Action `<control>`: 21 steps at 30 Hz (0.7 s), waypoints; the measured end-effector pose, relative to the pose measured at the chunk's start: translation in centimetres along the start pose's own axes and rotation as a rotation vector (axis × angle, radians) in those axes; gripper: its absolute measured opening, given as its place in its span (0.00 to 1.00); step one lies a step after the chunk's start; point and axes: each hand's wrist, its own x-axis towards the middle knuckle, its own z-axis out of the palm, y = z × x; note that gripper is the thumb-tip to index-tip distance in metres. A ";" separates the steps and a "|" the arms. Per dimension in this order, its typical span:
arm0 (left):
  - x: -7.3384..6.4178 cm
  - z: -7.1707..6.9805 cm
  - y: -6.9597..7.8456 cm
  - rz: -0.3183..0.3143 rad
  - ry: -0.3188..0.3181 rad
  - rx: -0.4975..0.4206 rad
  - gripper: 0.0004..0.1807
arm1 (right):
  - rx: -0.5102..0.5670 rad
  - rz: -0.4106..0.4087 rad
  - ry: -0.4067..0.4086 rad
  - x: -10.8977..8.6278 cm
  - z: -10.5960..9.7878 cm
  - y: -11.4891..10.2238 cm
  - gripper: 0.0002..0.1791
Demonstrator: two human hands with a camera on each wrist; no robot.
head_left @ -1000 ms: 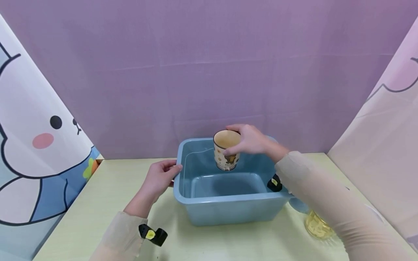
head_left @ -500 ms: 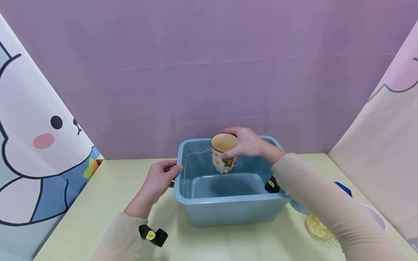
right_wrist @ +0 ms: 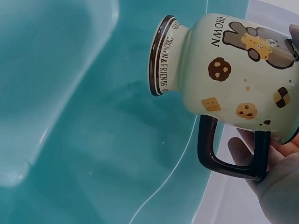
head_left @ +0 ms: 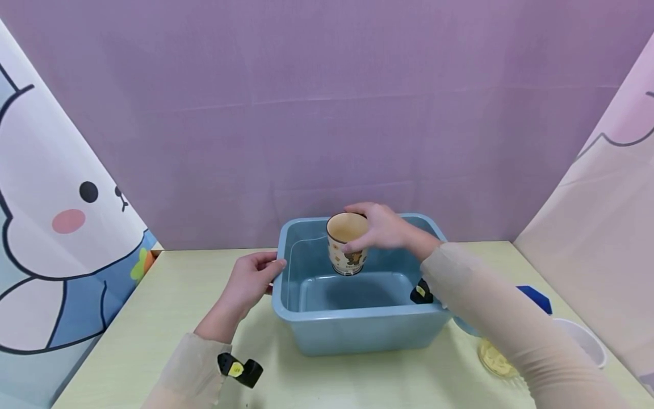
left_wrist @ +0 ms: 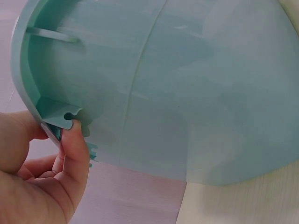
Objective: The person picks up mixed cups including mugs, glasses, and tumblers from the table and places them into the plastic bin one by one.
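Note:
A cream mug [head_left: 347, 250] with bear and cookie prints hangs upright inside the blue plastic basin [head_left: 365, 326], above its floor. My right hand [head_left: 383, 230] grips the mug near its rim, thumb on the near side and fingers on the far side. In the right wrist view the mug's dark handle [right_wrist: 233, 170] and banded foot [right_wrist: 161, 56] show, the foot apart from the basin wall. My left hand [head_left: 252, 275] pinches the basin's left rim. The left wrist view shows its thumb and fingers on the rim [left_wrist: 18, 70] from outside.
Partly behind the right sleeve stand a yellowish clear glass [head_left: 495, 359], a white bowl [head_left: 585, 341], a dark blue object [head_left: 535, 298] and a light blue rounded thing [head_left: 465, 325]. The pale table [head_left: 204, 284] meets a purple backdrop [head_left: 327, 113]; printed cloths hang at both sides.
My right hand has lowered the mug a little and moved it slightly left inside the basin. The left hand has stayed on the rim. More of the bowl and dark blue object shows.

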 end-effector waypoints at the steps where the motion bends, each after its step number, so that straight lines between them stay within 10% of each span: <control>1: 0.0 0.0 0.0 0.000 0.000 0.000 0.20 | 0.000 0.000 0.000 0.0 0.0 0.0 0.49; 21: 0.1 0.0 0.1 0.001 -0.004 -0.002 0.20 | -0.013 -0.023 -0.016 0.6 0.8 -0.1 0.49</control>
